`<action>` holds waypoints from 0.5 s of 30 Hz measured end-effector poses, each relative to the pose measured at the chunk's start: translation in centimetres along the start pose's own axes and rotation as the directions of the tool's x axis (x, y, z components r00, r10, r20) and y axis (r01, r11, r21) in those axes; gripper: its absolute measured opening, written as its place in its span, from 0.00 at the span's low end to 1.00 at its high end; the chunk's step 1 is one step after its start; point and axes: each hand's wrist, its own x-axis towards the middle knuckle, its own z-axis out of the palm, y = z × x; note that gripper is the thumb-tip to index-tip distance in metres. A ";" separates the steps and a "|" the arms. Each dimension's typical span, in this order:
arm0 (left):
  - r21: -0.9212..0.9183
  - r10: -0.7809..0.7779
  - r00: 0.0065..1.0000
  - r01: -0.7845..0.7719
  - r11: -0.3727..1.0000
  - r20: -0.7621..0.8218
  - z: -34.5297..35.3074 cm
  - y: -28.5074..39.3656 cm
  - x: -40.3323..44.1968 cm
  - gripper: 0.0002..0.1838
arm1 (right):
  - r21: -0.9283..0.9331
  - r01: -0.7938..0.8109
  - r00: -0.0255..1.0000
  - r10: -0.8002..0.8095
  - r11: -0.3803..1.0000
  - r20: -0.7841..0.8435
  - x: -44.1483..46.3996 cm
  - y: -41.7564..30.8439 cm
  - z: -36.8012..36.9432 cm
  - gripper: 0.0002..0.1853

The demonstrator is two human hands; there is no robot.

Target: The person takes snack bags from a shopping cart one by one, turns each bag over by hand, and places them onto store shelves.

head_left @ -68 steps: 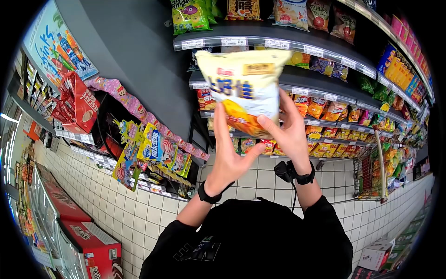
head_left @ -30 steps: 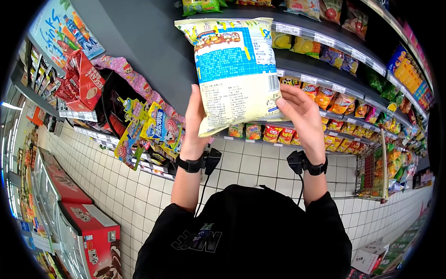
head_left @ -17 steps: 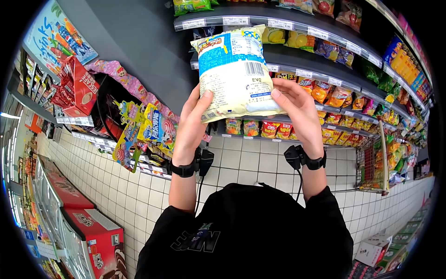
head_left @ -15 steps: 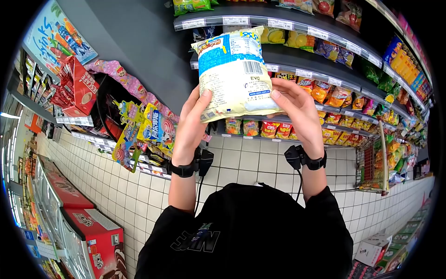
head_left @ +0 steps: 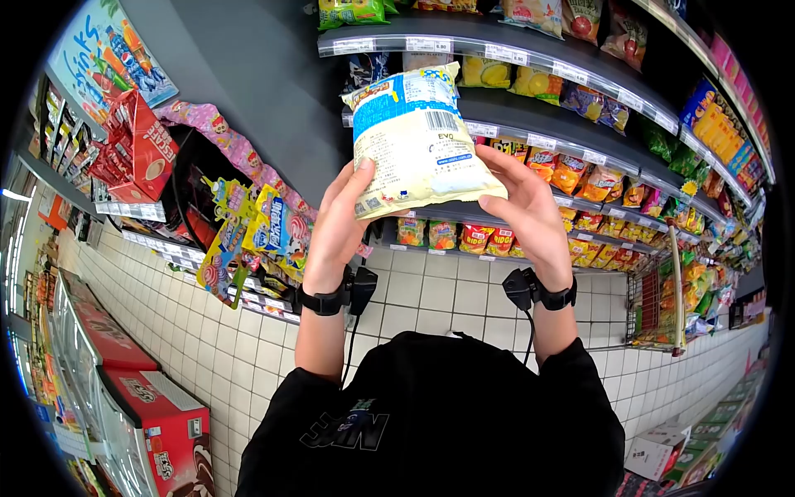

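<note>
Turned about since the earliest frame, when its front showed, the snack bag (head_left: 418, 149) now presents its printed back; against half a second ago, its top edge sits slightly lower before the shelf rack (head_left: 530, 110), and the right thumb has slid down to a bottom corner. Both hands are clamped on that bag, in front of the rack's left part. Seen at the bag's left side, the left hand (head_left: 335, 219) lays its thumb over the printed back. On the other side, the right hand (head_left: 530, 207) pinches the corner by the rack's lower shelves (its other fingers are partly hidden along the bag's edge). Each wrist wears a black strap with a boxy device and a cable. A barcode shows on the bag, though most of its print is too small to read.

Left of the rack stand a red Nescafé box (head_left: 141, 153) and, nearer the person, hanging candy packs (head_left: 267, 222). A shopping cart (head_left: 650, 302) stands before the rack's right part. Pale floor tiles (head_left: 431, 290) spread in front of the rack.
</note>
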 end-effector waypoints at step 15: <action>0.351 0.536 0.843 -0.488 0.800 -0.051 -1.6 4.3 -0.4 0.43 | -0.530 0.197 0.969 -0.246 0.825 -0.023 2.9 -3.1 5.7 0.25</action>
